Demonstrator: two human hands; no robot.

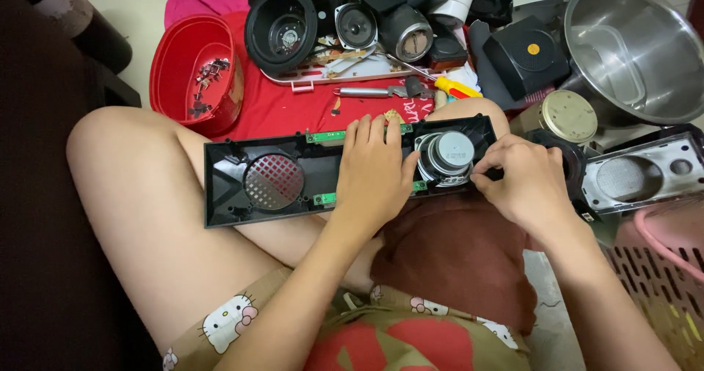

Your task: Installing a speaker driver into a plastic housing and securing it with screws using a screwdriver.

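Note:
A long black plastic speaker panel (pixel 242 155) lies across my knees. It has a round red-showing grille hole (pixel 273 181) on the left and a silver speaker driver (pixel 446 158) mounted on the right. My left hand (pixel 375 173) lies flat on the panel's middle, over a green circuit board (pixel 326 136), thumb against the driver. My right hand (pixel 522 184) pinches the driver's right edge at the panel's end; what its fingertips hold is hidden.
A red bowl (pixel 176 56) with small screws sits at upper left on red cloth. Loose speaker cones, black housings and a yellow-handled screwdriver (pixel 453 86) lie behind the panel. A steel bowl (pixel 638 48), a grey grille panel (pixel 638 174) and a pink basket (pixel 660 268) are at right.

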